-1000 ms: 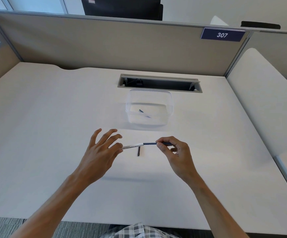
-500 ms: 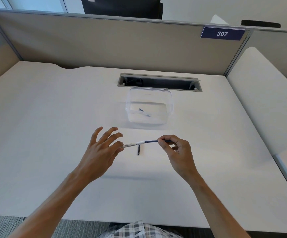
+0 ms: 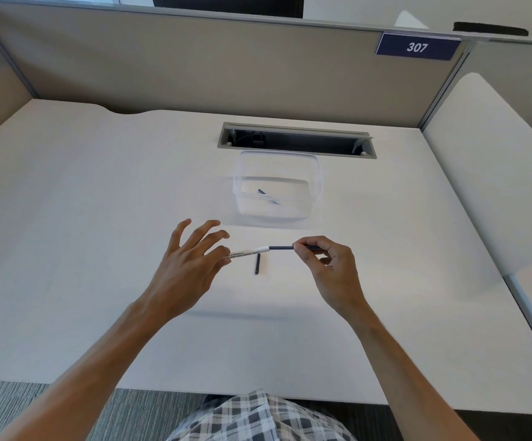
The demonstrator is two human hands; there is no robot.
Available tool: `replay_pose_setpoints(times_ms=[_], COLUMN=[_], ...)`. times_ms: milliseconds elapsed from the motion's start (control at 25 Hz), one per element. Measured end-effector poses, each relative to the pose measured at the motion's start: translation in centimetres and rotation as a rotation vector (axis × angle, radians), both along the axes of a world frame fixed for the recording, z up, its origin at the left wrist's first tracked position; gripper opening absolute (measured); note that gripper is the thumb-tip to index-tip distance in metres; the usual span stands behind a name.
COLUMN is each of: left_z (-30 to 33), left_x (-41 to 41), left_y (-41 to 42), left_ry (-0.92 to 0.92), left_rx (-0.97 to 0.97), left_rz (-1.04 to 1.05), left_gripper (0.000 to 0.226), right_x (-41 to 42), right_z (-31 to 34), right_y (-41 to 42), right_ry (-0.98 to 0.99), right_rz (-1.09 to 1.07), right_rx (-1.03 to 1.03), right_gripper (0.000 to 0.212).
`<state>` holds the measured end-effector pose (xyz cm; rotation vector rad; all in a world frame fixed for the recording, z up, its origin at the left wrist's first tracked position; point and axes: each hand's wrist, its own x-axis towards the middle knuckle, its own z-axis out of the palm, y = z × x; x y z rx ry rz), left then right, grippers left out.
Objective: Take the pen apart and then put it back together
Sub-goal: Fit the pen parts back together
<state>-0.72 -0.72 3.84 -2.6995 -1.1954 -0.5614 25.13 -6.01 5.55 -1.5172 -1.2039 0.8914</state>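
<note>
1. The pen [image 3: 260, 249] is held level in the air above the worktop [image 3: 99, 218], spanning the gap between the two hands.
2. The right hand [image 3: 331, 268] pinches the dark part of the pen between thumb and forefinger; this grip is narrow and closed on it.
3. The left hand [image 3: 188, 262] takes the white barrel end at its fingertips, with the other fingers spread wide. How firmly it holds I cannot tell.
4. A small dark piece [image 3: 257, 263] lies on the worktop just below the pen, between the two grips. It is probably a part already taken off.
5. A clear tub [image 3: 317, 183] stands beyond the hands, with some thin parts inside.
6. Judged by its look, the pen is light, stiff and smooth, so a fingertip pinch carries it, but the plastic may slip under a twist or pull.
7. The best holds seem to be close on either side of the joint where white meets dark, pulling straight along the axis so the thin dark part does not bend.
</note>
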Motion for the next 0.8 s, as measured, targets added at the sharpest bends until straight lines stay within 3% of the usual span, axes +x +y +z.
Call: replay_pose_setpoints(times_ms=[800], left_z=[0.15], left_x=[0.02], left_y=[-0.08], left_ry=[-0.016], left_rx=[-0.024], left_rz=[-0.006], left_gripper=[0.027], right_x=[-0.17], right_z=[0.13], right_y=[-0.06], right_ry=[-0.043], right_rz=[-0.046], right_rx=[0.020], right_gripper=[0.008])
